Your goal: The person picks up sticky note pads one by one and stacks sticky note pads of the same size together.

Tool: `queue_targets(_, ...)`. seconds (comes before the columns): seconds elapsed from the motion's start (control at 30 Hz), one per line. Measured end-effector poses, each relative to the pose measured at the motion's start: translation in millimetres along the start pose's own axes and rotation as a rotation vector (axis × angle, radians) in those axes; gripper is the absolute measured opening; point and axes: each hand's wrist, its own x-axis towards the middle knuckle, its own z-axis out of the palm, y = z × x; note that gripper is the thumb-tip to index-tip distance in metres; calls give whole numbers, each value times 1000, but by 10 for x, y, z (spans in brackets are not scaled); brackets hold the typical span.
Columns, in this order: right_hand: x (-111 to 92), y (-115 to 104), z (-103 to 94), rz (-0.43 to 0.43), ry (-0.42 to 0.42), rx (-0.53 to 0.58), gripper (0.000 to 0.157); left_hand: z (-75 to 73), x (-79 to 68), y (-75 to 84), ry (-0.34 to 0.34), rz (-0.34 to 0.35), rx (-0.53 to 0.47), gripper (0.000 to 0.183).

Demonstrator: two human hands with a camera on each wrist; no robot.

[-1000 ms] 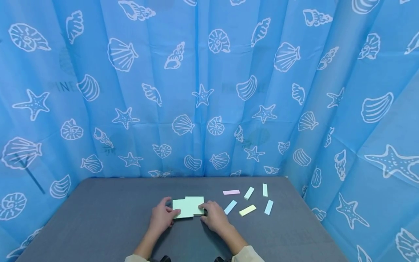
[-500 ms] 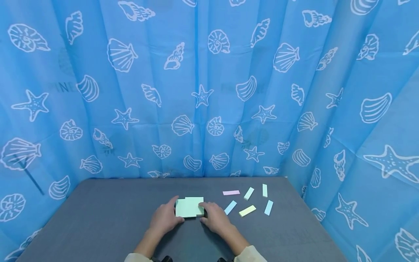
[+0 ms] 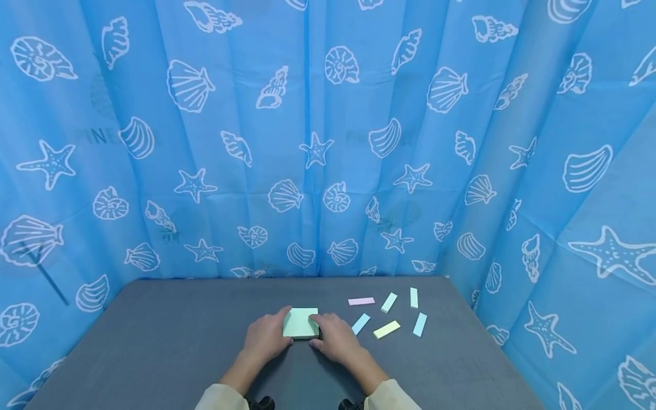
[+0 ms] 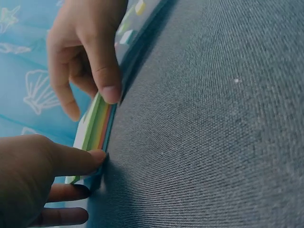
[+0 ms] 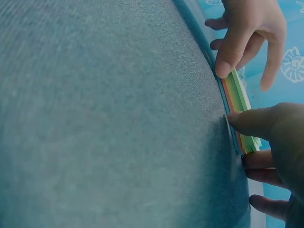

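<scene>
On the grey table [image 3: 174,336], the previously offset sticky notes [image 3: 300,323] now lie almost flush; the left hand [image 3: 266,335] and right hand [image 3: 336,337] grip opposite sides, so alignment appears nearly complete.

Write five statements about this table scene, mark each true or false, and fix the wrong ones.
1. The left hand and the right hand both touch the green-topped stack. True.
2. Six small strips lie on the table. True.
3. Those strips lie to the left of the stack. False: they lie to its right.
4. The pink strip is nearer the curtain than the yellow strip. True.
5. The stack's side shows green alone. False: yellow and reddish layers show too.
</scene>
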Motion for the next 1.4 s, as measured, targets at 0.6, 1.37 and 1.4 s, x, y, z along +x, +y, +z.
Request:
queue_targets(0.6, 36, 9, -17, 19, 30, 2, 34, 42, 101, 88, -22, 124, 180, 56)
queue_targets(1.37, 271, 60, 116, -97, 150, -103, 26, 107, 94, -126, 174, 189, 102, 28)
queue_targets(1.4, 293, 61, 127, -94, 155, -109, 26, 117, 106, -140, 181, 187, 100, 27)
